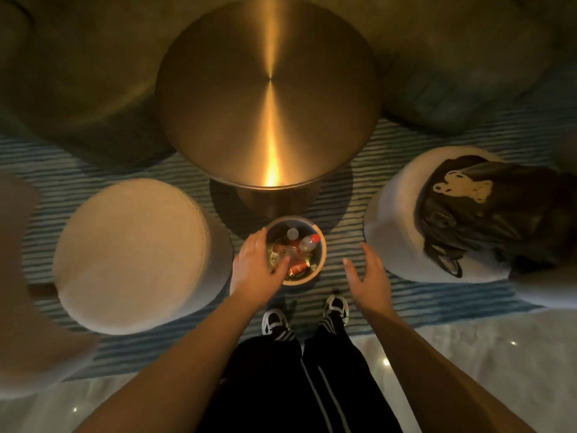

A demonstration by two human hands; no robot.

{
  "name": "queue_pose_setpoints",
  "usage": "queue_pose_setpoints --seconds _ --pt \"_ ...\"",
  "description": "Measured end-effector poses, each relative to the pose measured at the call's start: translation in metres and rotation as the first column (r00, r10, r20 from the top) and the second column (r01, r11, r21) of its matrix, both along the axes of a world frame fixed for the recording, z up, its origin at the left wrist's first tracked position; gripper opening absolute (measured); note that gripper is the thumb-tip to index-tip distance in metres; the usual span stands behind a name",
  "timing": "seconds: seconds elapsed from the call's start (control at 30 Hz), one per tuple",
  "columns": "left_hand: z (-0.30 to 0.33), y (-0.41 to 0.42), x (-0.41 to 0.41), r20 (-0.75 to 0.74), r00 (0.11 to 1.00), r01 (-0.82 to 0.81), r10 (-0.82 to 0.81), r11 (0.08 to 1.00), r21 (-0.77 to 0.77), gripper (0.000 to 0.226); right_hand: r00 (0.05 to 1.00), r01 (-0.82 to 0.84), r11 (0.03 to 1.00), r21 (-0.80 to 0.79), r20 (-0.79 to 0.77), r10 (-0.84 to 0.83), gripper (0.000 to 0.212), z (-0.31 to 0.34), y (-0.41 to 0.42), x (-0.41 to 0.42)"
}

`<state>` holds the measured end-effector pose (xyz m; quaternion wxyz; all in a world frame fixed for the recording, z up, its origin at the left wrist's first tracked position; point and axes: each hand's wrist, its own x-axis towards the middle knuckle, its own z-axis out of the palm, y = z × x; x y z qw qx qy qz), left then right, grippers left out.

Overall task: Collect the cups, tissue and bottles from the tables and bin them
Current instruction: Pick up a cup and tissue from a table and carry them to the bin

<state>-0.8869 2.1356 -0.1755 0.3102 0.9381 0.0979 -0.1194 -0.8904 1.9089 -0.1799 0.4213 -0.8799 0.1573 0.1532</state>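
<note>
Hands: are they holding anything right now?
No. The left hand lies open over the bin rim, fingers straight. The right hand is open beside it, empty.

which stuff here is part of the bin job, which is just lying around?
Job:
- bin on the rug, below the table
- bottles inside it
- round metal table, top bare
- left hand over the bin's left rim; right hand open beside it, holding nothing

Lying about:
- left pouf
- right pouf with a dark bag on it
- striped rug
</note>
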Motion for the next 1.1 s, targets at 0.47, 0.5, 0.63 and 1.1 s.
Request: queue_pose_setpoints --seconds 0.47,0.5,0.63,1.1 --pt "0.054 -0.200 0.024 0.104 0.813 0.582 -0.574 0.809 -0.087 0.074 0.829 0.544 0.833 -0.102 0.219 -0.515 0.049 0.053 -0.160 -0.099" --pt "0.058 -0.222 0.021 0.112 0.793 0.608 -0.599 0.789 -0.081 0.073 0.800 0.584 0.806 -0.096 0.238 -0.551 0.049 0.054 -0.174 -0.107" --pt "0.070 -0.315 0.003 0.159 0.703 0.708 -0.693 0.703 -0.068 0.071 0.707 0.695 0.713 -0.092 0.265 -0.655 0.049 0.055 -0.246 -0.138" --pt "0.076 -0.669 -0.036 0.244 0.557 0.804 -0.794 0.589 0.083 0.070 0.657 0.753 0.616 -0.230 0.310 -0.687 0.048 0.077 -0.586 -0.213"
